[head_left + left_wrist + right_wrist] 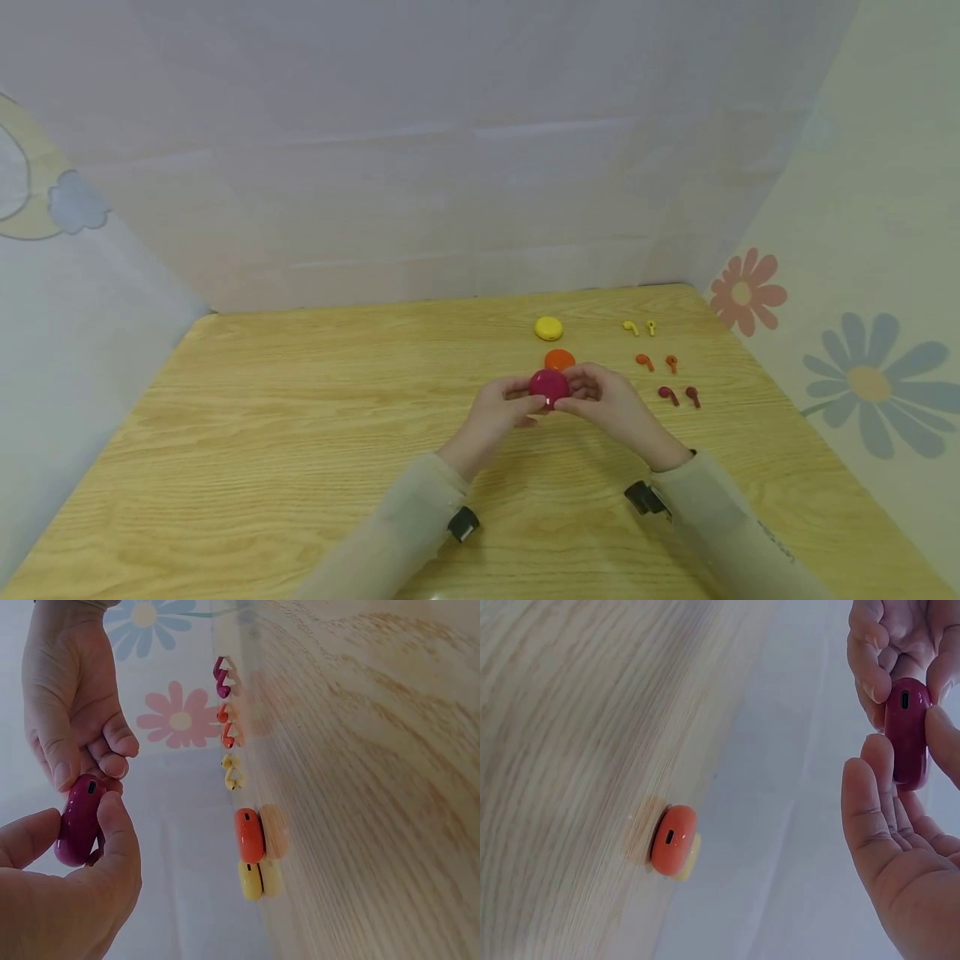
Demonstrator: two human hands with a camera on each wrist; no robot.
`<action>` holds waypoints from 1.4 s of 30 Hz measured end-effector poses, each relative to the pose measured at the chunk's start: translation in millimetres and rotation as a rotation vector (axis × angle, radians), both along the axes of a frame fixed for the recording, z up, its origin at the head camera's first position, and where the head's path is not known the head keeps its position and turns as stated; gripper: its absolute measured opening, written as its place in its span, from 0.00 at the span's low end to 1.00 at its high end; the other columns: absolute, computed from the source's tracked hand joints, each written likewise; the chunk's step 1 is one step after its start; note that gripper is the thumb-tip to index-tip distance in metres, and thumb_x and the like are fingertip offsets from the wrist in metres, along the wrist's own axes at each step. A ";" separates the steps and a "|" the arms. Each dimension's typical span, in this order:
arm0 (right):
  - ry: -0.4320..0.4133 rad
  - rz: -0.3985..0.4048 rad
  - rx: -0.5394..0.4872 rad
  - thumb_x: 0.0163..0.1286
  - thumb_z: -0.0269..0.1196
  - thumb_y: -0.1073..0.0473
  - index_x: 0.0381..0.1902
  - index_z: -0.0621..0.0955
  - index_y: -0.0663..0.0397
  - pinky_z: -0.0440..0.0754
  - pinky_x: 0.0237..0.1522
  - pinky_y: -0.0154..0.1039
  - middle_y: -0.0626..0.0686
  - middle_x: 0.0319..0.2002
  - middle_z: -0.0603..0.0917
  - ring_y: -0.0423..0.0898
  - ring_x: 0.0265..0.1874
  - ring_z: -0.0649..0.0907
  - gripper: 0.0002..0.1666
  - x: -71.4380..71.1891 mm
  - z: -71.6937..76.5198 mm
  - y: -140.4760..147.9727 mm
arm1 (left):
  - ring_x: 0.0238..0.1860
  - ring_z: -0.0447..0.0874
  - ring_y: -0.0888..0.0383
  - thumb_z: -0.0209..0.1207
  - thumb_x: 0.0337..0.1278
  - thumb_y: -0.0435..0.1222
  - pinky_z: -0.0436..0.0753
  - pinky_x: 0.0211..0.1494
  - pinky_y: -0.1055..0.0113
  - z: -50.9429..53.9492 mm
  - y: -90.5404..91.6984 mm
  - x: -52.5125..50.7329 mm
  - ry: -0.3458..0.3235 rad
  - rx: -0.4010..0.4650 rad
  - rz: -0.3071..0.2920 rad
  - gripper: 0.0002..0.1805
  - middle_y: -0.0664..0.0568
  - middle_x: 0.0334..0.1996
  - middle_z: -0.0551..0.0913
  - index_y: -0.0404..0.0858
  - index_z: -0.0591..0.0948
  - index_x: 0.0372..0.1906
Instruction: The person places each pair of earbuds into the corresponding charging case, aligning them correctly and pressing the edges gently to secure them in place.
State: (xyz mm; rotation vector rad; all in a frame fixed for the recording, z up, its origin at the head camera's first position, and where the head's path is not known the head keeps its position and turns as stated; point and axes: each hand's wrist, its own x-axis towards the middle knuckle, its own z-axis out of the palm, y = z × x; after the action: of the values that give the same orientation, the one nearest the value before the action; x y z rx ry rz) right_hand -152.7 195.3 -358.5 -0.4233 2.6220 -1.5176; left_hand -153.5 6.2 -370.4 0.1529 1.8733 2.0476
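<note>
A glossy magenta earbud case (549,388), closed, is held above the table between both hands. My left hand (497,412) grips one side, its thumb and fingers on opposite faces in the left wrist view. From the other side my right hand (611,406) pinches the case with thumb and fingertips. The port on the case's edge shows in both wrist views. Just beyond the hands lies an orange earbud case (559,359), partly covered in the head view. Behind it sits a yellow earbud case (548,328).
To the right on the wooden table (300,433) lie three pairs of earbuds: yellow earbuds (631,327) farthest back, orange earbuds (645,362) in the middle, dark red earbuds (668,396) nearest. Pale fabric walls (420,208) enclose the table's back and sides.
</note>
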 end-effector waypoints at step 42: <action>0.182 0.041 0.005 0.70 0.61 0.63 0.47 0.81 0.66 0.79 0.37 0.36 0.57 0.42 0.85 0.48 0.37 0.79 0.12 -3.3 16.4 -9.9 | 0.51 0.81 0.49 0.55 0.67 0.29 0.82 0.50 0.61 10.6 -9.7 10.0 0.126 0.035 -0.002 0.20 0.37 0.53 0.80 0.24 0.73 0.60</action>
State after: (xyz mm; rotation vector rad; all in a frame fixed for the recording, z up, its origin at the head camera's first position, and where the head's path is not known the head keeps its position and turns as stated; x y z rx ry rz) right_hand -156.0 185.4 -342.2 -0.6396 2.7310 -1.5276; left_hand -143.4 -3.5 -359.9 0.2991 1.9093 2.1152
